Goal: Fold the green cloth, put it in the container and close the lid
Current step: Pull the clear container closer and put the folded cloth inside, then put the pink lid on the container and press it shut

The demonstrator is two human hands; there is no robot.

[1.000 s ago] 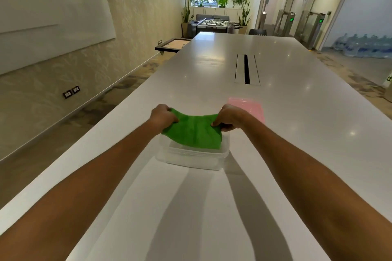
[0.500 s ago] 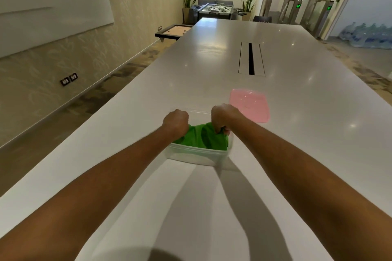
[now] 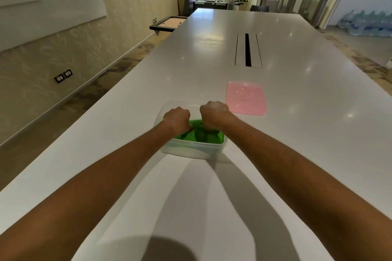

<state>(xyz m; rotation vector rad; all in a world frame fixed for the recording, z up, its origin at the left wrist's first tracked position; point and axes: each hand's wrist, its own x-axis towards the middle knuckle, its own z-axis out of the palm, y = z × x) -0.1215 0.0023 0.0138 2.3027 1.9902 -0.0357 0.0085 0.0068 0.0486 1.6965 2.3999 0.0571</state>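
The folded green cloth (image 3: pixel 203 136) lies inside the clear plastic container (image 3: pixel 191 151) on the white table. My left hand (image 3: pixel 177 119) and my right hand (image 3: pixel 214 115) are both down in the container, fists curled on top of the cloth, side by side. My fingertips are hidden under the knuckles. The pink lid (image 3: pixel 245 98) lies flat on the table just behind and to the right of the container, apart from it.
The long white table (image 3: pixel 297 133) stretches ahead, with a cable slot (image 3: pixel 247 50) in its middle. Its left edge runs diagonally beside a floor strip and wall. A foosball table (image 3: pixel 212 0) and plants stand at the far end.
The cloth, held stretched above the container a second ago, has gone down into it. Both hands have come closer together and lower, pressing on it. The view tilted down.
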